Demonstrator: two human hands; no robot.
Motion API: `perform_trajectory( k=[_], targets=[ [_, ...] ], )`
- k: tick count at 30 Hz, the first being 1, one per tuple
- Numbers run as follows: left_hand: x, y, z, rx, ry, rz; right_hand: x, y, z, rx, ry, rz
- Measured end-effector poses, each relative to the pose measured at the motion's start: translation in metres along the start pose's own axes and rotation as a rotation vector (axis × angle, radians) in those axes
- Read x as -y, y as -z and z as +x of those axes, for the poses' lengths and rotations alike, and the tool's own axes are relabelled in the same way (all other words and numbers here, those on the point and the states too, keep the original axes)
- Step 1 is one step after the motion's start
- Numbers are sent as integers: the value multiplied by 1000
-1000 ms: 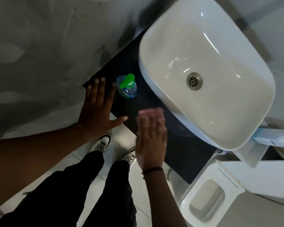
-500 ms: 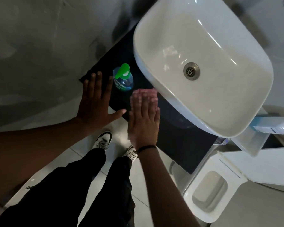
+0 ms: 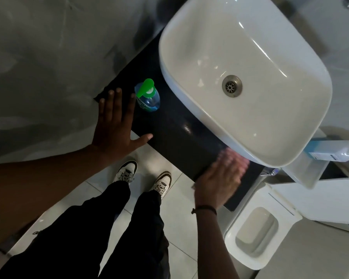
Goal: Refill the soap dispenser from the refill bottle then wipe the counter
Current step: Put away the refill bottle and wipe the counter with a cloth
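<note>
While the left hand (image 3: 114,125) rests flat and open on the black counter (image 3: 169,125) beside the green-pumped soap dispenser (image 3: 148,96), the right hand (image 3: 220,178), fingers straight over a pink cloth (image 3: 233,158), has swept from mid-counter to the right end below the sink (image 3: 189,93), so wiping looks nearly done.

**Dim grey bathroom seen from above**

A mottled grey wall (image 3: 48,47) runs along the left. Pale floor tiles (image 3: 179,208) with thin grout lines lie below. A white vessel basin (image 3: 189,101) with a metal drain (image 3: 231,86) stands upper right, and a white toilet (image 3: 256,234), lid raised, sits lower right. Soft highlights glint on the basin.
</note>
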State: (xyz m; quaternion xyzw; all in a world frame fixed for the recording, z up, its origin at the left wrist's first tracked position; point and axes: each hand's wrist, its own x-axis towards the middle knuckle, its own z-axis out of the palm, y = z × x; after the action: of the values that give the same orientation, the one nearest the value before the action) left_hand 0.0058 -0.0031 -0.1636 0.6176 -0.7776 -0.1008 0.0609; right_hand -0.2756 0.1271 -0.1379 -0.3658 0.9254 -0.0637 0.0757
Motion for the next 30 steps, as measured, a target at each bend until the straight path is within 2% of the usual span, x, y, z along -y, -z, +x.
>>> perform_trajectory(
  k=[2,3,4,7,11,12,13,15,17,18,19,22,23,24,25,28,29,30],
  targets=[
    [0,-1,0,5,3,3,13,2,4,-75,-361,141],
    [0,-1,0,8,5,2,31,-2,5,-92,-434,187],
    [0,-1,1,10,4,-1,50,-7,3,-90,-423,203],
    [2,-1,0,-2,-4,9,108,-28,-18,11,-116,91],
    [3,1,2,11,-14,56,105,-37,-25,173,641,-75],
    [3,1,2,16,-15,60,91,-33,-20,212,743,-96],
    [3,1,2,14,-14,61,80,-30,-14,218,749,-111],
    [4,0,1,4,-15,59,77,-26,-8,167,544,-94],
    [5,-2,1,-11,-21,56,103,-28,-14,105,347,-45],
    [6,-3,1,-20,-21,58,120,-31,-18,109,339,-32],
    [6,-3,1,-24,-20,58,132,-33,-21,137,403,-21],
    [7,-7,0,-27,-39,45,119,-33,-9,205,847,-61],
    [8,-8,0,-31,-41,42,108,-31,0,215,953,-87],
    [8,-8,0,-33,-36,44,102,-29,8,219,982,-102],
    [8,-9,0,-31,-29,48,100,-29,12,204,933,-102],
    [3,-9,-2,-30,-8,45,122,-33,7,124,597,-9],
    [1,-8,-4,-35,6,42,128,-34,2,135,569,-3],
    [-1,-8,-6,-37,17,32,125,-34,-3,151,625,-22]
  ],
)
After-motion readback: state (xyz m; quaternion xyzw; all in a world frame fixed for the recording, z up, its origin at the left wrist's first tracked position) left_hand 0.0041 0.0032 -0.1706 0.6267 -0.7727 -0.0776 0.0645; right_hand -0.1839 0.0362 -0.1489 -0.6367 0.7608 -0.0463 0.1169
